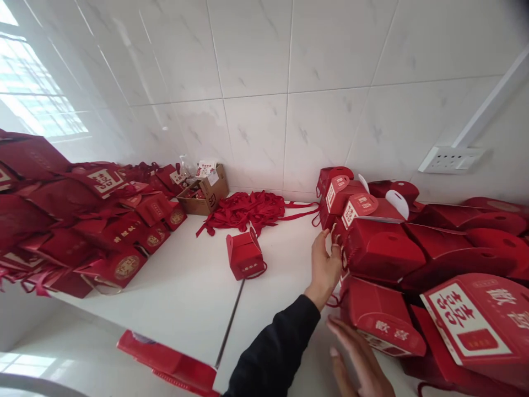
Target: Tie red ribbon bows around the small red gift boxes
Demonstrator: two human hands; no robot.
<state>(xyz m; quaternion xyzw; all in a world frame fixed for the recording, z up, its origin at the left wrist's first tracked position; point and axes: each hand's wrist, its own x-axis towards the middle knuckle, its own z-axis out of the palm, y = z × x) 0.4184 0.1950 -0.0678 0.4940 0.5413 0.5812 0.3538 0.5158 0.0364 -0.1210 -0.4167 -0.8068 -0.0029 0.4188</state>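
My left hand (325, 270), in a black sleeve, reaches to the stacked red gift boxes on the right. Its fingers are bent against the near end of a red gift box (338, 234) with a cord handle; part of the grip is hidden. Lower down, my right hand (361, 364) is open, its thumb apart from the fingers, just below another red box (382, 317) with pale lettering. A single red gift box (246, 256) with a rope handle stands alone on the white table (177, 292).
A heap of red ribbons (252, 212) lies by the tiled wall, beside an open cardboard box (204, 196) with small items. Many finished-looking red boxes (111, 231) are piled at left. A red container (165, 361) sits below the table edge. A socket (450, 160) is on the wall.
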